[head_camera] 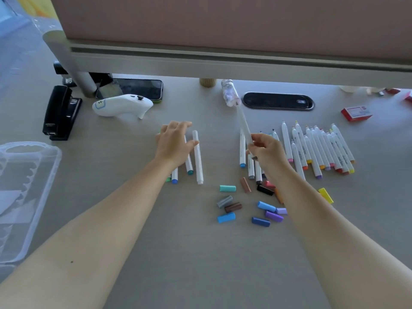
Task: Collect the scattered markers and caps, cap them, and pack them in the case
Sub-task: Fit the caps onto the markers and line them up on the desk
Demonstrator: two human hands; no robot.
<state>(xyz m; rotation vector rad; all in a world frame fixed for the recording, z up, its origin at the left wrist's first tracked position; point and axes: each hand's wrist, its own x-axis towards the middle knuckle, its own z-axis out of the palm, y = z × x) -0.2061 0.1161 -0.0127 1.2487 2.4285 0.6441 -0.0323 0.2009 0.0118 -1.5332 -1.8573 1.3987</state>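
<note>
Grey tabletop (pixel 156 253) is stretching away under a desk partition, with a clear plastic case (pixel 24 197) lying open at the near left. Her right hand (pixel 266 152) is pinching one white marker (pixel 244 126) and lifting it, tip pointing far. Her left hand (pixel 174 143) is resting flat, fingers relaxed, on a small group of markers (pixel 197 159) left of centre. A longer row of uncapped markers (pixel 321 150) is lying at the right, and loose caps (pixel 247 206) are scattered near, between her forearms. She seems to be sorting still; next she will likely need a matching cap, pressed on straight.
</note>
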